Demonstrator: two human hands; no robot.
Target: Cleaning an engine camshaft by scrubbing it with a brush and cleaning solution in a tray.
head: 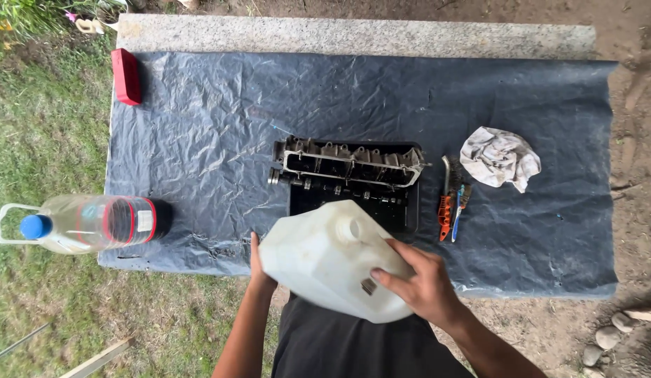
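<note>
White plastic jug (pixel 332 262), uncapped and tilted, sits between both hands just above the near edge of the table, its open neck pointing up toward the engine part beyond it. In the head view, the right hand (pixel 427 283) lies flat on the jug's right side, fingers spread over the plastic and the thumb reaching across toward a small dark mark on its face. The left hand (pixel 257 262) is mostly hidden behind the jug's left edge; only the thumb side shows, pressed against the plastic, and I cannot tell how its fingers lie.

Beyond the jug, a metal engine part (pixel 348 164) with a row of openings rests in a black tray (pixel 408 210) at the middle of a dark plastic sheet (pixel 213 126) that covers a stone slab (pixel 353 35). Just right of the tray lie an orange-handled tool (pixel 445 199) and a blue-handled brush (pixel 457 210), side by side. Further right sits a crumpled whitish rag (pixel 499 157). At the sheet's far left corner lies a red block (pixel 126 75). A clear plastic bottle (pixel 87 224) with a blue cap lies on its side, overhanging the left edge above the grass (pixel 38 140).
</note>
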